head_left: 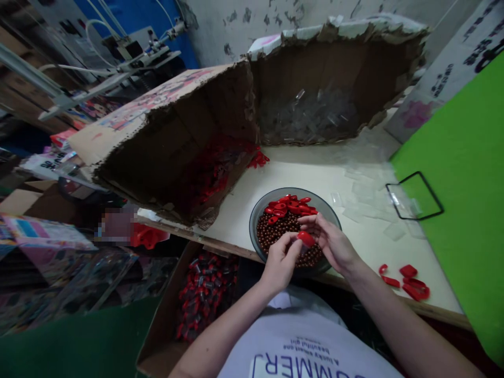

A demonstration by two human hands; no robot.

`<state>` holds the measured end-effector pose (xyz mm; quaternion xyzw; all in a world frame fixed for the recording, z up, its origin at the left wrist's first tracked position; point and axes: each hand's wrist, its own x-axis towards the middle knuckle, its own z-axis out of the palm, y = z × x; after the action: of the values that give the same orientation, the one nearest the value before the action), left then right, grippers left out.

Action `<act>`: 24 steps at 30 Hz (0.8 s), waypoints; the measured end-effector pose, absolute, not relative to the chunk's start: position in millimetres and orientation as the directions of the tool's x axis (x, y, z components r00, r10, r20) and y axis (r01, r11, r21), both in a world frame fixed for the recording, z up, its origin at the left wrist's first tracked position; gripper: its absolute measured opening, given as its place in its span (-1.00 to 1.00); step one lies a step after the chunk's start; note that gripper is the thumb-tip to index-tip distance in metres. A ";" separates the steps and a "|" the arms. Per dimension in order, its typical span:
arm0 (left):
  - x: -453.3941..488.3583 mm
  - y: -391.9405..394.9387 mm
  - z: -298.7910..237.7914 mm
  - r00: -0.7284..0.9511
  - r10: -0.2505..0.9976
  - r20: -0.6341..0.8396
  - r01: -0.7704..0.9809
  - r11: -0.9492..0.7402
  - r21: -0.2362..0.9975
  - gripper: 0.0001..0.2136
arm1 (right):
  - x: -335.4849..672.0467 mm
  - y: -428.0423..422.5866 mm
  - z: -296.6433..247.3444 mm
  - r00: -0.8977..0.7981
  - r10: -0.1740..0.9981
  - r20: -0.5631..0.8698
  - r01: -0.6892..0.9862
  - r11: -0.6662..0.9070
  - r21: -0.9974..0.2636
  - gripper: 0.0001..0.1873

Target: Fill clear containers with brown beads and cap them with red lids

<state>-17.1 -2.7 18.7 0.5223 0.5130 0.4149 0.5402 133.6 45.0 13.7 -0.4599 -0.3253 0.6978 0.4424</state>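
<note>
My left hand pinches a small red-capped piece between thumb and fingertips; a clear part seems to show below the red. Beside it, my right hand has its fingers apart and slightly curved, with nothing visible in them. Both hands are over a grey bowl at the table's front edge. Small round brown beads fill much of the bowl, and a heap of red plastic pieces lies on them at the far side.
Two torn cardboard boxes hold red pieces and clear plastic pieces. Flat clear pieces and a black wire frame lie right. Red parts rest near the front edge. Below left, a carton contains many red-and-clear items.
</note>
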 end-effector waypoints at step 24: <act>-95.3 -42.7 -23.8 -0.035 0.864 0.503 0.780 -0.291 0.553 -0.60 | 147.9 30.4 28.2 -0.412 0.880 -0.234 0.222 -0.152 -0.963 -0.51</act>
<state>-95.3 -42.7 -23.8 0.6928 0.5933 0.4068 0.0511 147.9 30.4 28.2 -0.4669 -0.5901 0.5983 0.2752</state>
